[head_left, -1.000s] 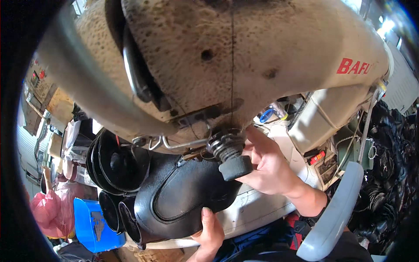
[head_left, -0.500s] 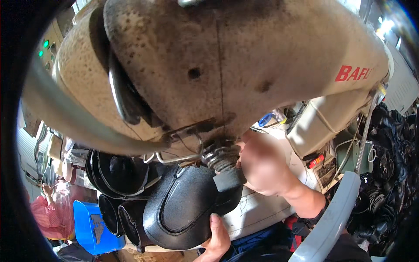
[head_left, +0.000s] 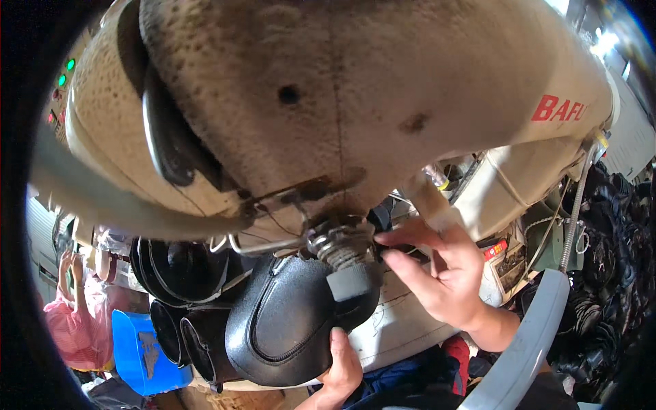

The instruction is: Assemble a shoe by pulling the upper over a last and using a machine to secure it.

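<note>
Lettering [head_left: 559, 109], red on beige machine [head_left: 424, 75], left grip [head_left: 344, 363] pinching black upper [head_left: 283, 318], right grip [head_left: 444, 277] slightly parted, hold unclear

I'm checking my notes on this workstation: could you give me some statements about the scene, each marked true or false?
1. The person's left hand has its thumb on the glossy black shoe piece with a curved seam. True.
2. The right hand is gripping the pale grey curved handle. False: the right hand is apart from it, its fingers beside the coiled metal spring under the mottled beige machine head.
3. The plastic bin at the left is yellow. False: the square-sided plastic bin is blue.
4. A heap of shiny black pieces lies at the right. True.
</note>
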The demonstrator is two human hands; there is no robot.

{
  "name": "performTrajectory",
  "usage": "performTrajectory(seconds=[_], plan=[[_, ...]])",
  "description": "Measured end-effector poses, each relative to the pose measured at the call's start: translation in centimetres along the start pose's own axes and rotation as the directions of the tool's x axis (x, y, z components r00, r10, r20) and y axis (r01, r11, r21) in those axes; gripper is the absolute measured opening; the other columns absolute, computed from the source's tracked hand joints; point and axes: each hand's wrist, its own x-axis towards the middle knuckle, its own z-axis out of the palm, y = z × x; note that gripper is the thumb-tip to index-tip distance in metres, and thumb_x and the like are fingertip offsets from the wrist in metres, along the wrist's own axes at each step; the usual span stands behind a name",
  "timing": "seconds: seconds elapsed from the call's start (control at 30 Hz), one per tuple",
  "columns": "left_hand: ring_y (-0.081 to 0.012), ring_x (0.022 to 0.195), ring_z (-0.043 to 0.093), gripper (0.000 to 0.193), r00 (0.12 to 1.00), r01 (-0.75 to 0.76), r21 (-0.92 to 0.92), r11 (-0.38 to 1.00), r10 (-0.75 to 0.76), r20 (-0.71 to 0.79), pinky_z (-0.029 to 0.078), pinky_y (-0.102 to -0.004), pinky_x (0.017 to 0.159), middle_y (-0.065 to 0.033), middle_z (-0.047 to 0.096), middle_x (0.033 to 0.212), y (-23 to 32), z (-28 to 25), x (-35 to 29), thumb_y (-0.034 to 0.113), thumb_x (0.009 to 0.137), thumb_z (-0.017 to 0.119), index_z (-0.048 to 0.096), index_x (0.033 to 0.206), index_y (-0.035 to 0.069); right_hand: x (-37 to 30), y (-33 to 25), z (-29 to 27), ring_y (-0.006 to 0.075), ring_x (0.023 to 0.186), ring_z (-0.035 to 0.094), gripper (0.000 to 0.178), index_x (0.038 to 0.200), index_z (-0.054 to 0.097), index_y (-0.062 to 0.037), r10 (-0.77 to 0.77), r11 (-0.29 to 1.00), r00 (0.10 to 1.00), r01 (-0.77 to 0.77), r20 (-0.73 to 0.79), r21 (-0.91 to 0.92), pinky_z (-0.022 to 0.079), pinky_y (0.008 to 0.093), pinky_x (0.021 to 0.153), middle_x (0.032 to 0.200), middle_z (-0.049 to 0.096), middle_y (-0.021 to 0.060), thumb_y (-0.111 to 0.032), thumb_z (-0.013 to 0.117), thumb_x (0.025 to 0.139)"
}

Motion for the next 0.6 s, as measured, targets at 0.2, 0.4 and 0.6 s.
performTrajectory(seconds=[0.2,0.4,0.6], plan=[[-0.0213,0.106,0.060,0.036,1.000,0.003,-0.005,1.000,-0.003,-0.003,0.047,-0.0338,0.093,-0.0129,0.063,0.120,0.1,-0.1,-0.1,0.010,0.094,0.066,0.056,0.124,-0.006,3.5,-0.7,3.7,0.0173,0.091,0.071,0.058,0.133,0.046,0.0012,0.000,0.997,0.989,-0.011,0.145,0.077,0.053,0.0290,0.084,0.096,0.074,0.0103,-0.004,0.076,0.084],[-0.0210,0.105,0.060,0.035,1.000,0.009,0.000,1.000,-0.009,-0.010,0.047,-0.0336,0.092,-0.0126,0.063,0.119,-0.1,-0.7,-0.1,0.010,0.094,0.066,0.057,0.124,-0.006,4.5,-0.8,4.4,0.0238,0.092,0.070,0.044,0.114,0.048,0.0024,-0.076,0.996,0.978,0.084,0.192,-0.038,0.051,0.0344,0.085,0.091,0.074,0.0081,-0.008,0.077,0.081],[-0.0207,0.104,0.060,0.034,1.000,0.016,-0.005,1.000,-0.016,-0.001,0.047,-0.0333,0.092,-0.0124,0.063,0.118,-0.2,-0.7,-0.1,0.010,0.094,0.066,0.057,0.123,-0.006,4.9,-1.6,2.7,0.0173,0.088,0.068,0.038,0.108,0.052,0.0021,-0.091,0.980,0.966,0.130,0.243,-0.148,0.052,0.0316,0.079,0.086,0.073,0.0081,-0.006,0.078,0.081]])
